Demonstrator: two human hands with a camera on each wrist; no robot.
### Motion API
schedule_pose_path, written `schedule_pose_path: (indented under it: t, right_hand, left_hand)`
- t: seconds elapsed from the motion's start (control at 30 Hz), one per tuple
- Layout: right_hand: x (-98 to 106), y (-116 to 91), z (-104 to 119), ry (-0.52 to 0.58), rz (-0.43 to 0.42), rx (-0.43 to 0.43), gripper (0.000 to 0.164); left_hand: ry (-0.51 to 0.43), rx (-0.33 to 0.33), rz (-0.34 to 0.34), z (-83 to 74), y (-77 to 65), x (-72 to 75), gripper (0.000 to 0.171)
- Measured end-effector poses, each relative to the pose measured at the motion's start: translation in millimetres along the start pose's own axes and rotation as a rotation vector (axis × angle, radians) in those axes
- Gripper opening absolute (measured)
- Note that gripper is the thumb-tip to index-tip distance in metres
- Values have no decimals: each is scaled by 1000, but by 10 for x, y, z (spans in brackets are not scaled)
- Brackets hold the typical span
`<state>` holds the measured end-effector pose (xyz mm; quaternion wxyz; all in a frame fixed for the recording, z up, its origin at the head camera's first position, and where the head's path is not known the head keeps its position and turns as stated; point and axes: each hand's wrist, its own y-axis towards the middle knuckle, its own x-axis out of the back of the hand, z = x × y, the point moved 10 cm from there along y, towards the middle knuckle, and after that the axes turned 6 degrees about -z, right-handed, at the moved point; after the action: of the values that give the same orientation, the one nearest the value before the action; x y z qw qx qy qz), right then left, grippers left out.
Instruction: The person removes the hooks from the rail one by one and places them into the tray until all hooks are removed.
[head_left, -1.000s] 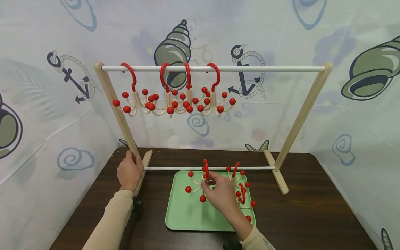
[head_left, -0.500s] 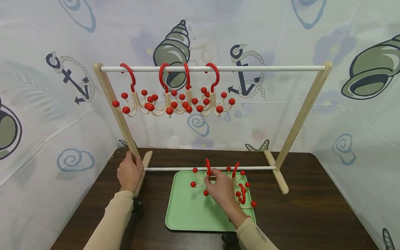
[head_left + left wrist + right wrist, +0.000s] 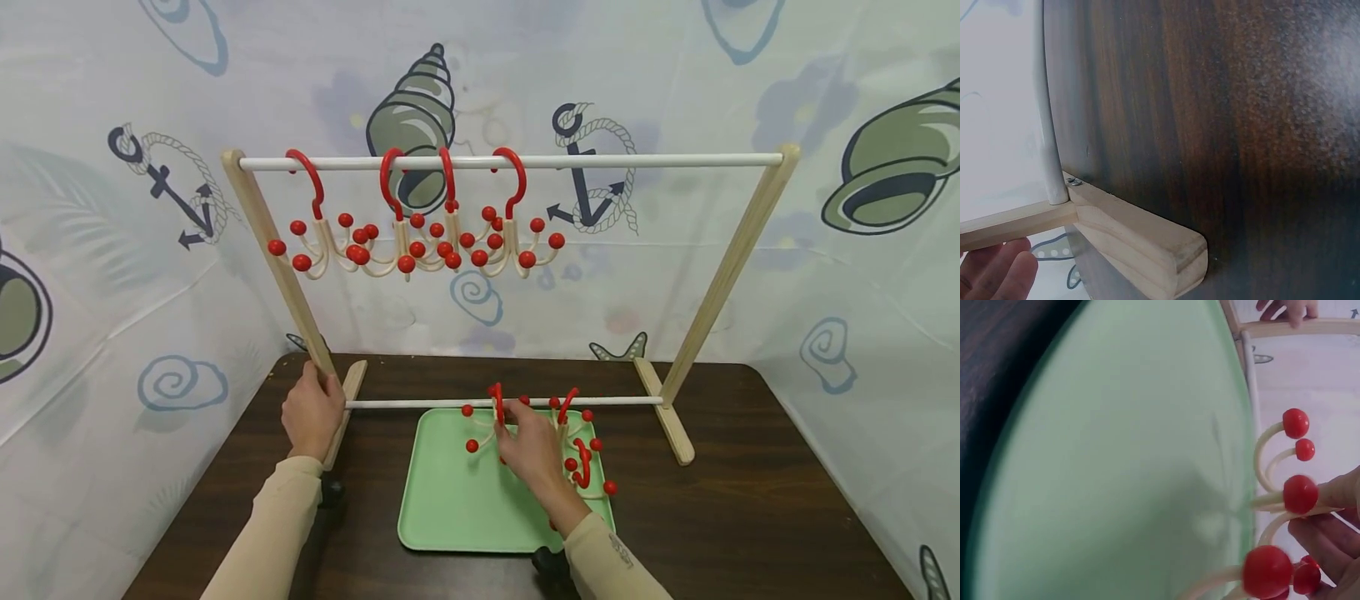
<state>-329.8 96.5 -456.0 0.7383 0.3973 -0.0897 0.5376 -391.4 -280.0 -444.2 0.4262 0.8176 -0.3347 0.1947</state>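
Fingers of the right hand (image 3: 529,446) pinch a cream multi-armed hanger with red ball tips (image 3: 491,421) upright, red hook up, above the green plastic tray (image 3: 450,500); left hand (image 3: 311,412) grips the wooden rack's slanted post (image 3: 273,250).

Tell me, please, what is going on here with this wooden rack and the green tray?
A person's left hand grips the left leg of the wooden rack with white rails, which stands on a dark wooden table. Their right hand pinches a cream multi-arm hook with red ball tips just above the green plastic tray. Four such hooks already hang on the top rail, and more hooks lie in the tray.
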Motion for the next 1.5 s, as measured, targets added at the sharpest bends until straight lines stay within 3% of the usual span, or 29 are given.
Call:
schedule_pose_path:
  t: [0.5, 0.9, 1.23, 1.33, 1.5]
  right_hand:
    - [-31, 11, -251, -4, 33, -131, 20]
    - [4, -28, -324, -52, 26, -136, 14]
    - [18, -40, -232, -99, 32, -95, 14]
    - [43, -44, -185, -97, 37, -95, 21]
    - [86, -48, -121, -19, 74, -153, 53]
  left_hand:
    - [-3, 2, -6, -7, 7, 8, 22]
    - [-4, -6, -9, 1, 13, -9, 23]
    - [-5, -18, -35, -10, 0, 34, 19]
    - [-8, -18, -33, -11, -2, 30, 19]
    - [-10, -15, -29, -9, 0, 18, 19]
